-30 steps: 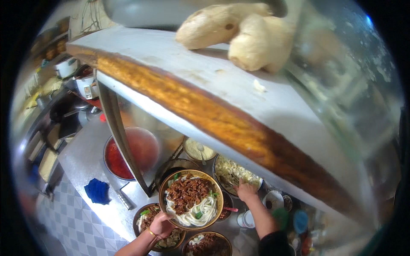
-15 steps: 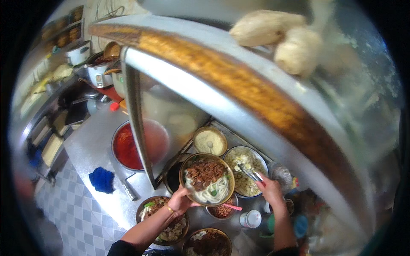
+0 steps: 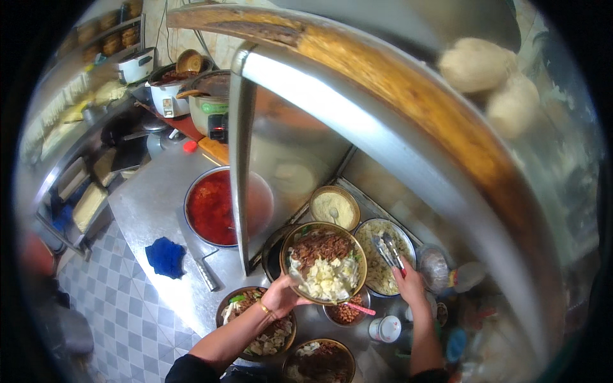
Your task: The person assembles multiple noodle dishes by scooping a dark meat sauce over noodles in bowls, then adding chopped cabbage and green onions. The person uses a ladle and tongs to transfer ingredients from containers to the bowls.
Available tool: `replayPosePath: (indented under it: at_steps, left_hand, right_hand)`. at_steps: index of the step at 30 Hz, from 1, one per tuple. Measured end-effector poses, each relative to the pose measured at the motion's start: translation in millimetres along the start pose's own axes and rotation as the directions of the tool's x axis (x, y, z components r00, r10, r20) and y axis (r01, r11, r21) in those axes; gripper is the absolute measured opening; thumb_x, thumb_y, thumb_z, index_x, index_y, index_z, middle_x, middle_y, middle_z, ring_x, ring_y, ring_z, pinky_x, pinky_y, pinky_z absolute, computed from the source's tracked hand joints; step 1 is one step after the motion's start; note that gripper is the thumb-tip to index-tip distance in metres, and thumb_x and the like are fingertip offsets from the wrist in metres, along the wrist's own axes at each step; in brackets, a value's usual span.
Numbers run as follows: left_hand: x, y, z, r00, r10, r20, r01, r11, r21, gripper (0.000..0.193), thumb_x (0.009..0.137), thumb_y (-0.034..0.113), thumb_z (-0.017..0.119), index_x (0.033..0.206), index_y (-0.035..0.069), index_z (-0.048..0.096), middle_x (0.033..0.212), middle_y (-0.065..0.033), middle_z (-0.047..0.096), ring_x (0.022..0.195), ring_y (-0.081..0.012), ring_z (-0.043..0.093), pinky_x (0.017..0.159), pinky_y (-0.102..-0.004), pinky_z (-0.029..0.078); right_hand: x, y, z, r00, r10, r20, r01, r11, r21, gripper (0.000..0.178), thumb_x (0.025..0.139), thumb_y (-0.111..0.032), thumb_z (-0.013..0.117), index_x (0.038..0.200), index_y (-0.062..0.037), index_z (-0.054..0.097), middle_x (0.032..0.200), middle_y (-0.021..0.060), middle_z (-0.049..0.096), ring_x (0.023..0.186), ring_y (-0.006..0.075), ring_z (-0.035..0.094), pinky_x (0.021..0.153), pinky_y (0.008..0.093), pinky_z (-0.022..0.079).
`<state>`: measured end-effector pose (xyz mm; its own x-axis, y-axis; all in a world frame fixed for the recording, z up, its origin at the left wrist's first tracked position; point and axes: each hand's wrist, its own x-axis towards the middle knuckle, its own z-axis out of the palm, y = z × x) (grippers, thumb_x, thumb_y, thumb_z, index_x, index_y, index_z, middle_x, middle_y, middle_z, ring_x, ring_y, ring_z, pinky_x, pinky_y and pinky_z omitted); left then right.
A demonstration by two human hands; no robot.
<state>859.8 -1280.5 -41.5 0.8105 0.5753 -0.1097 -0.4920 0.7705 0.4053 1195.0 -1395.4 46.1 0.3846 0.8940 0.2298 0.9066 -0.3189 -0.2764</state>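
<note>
My left hand grips the near left edge of a bowl. Dark brown shredded meat covers the bowl's far half, and pale chopped vegetable is heaped on the near side. In my right hand is a pair of metal tongs, its tips over a blue-rimmed basin of similar pale chopped food. Partly under the held bowl is a small dish of peanuts with a pink-handled spoon. Two more filled bowls, one lower left and another nearer me, stand on the counter.
A glass panel's metal post rises beside a pot of red sauce. A blue cloth lies on the steel counter. Beyond the held bowl sits a bowl of pale powder; white lidded jars stand right. Cookers are back left.
Pale chopped vegetable now covers the white noodles in the held bowl. The tongs have stayed over the basin in my right hand. The whole view has shifted slightly.
</note>
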Motion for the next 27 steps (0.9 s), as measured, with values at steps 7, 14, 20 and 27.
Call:
replayPosePath:
  at_steps: [7,14,20,27]
  left_hand:
    - [-67,13,-18,0.99,0.047,-0.136,-0.043,0.999,0.032,0.06,0.077,0.021,0.064,0.131,0.002,0.046,0.119,-0.0137,0.06,0.113,-0.0299,0.058,0.1,-0.0507,0.043]
    - [-107,20,-16,0.972,0.067,-0.224,-0.061,0.998,0.032,0.068,0.074,0.015,0.063,0.136,0.002,0.04,0.126,-0.0138,0.055,0.119,-0.0304,0.053,0.104,-0.0485,0.04]
    - [-100,27,-31,0.982,0.095,-0.166,-0.091,0.995,0.032,0.078,0.075,0.008,0.062,0.144,0.01,0.025,0.132,-0.0114,0.047,0.119,-0.0279,0.051,0.099,-0.0481,0.044]
    - [-74,26,-28,0.988,0.057,-0.143,-0.051,0.998,0.047,0.084,0.076,0.013,0.063,0.146,0.019,0.019,0.134,-0.0088,0.042,0.119,-0.0284,0.05,0.087,-0.0532,0.052]
  right_hand:
    - [80,-37,126,0.959,-0.218,-0.181,0.226,0.974,0.026,0.031,0.086,-0.026,0.065,0.107,-0.0042,0.067,0.097,0.0172,0.068,0.1,0.0352,0.061,0.089,0.0416,0.048]
    - [164,-73,226,0.997,0.011,-0.074,-0.023,0.987,-0.158,0.025,0.085,-0.021,0.053,0.092,-0.0093,0.073,0.1,0.0182,0.068,0.098,0.0372,0.063,0.083,0.0469,0.05]
    - [156,-71,199,0.978,0.111,0.175,-0.111,0.994,-0.013,0.028,0.086,-0.011,0.053,0.105,-0.0149,0.073,0.106,0.0161,0.068,0.099,0.0349,0.064,0.085,0.0443,0.051]
    - [150,-39,185,0.948,0.236,0.214,-0.289,0.92,0.265,0.017,0.085,-0.01,0.062,0.097,-0.0065,0.075,0.086,0.0089,0.073,0.078,0.0166,0.068,0.069,0.0298,0.053]
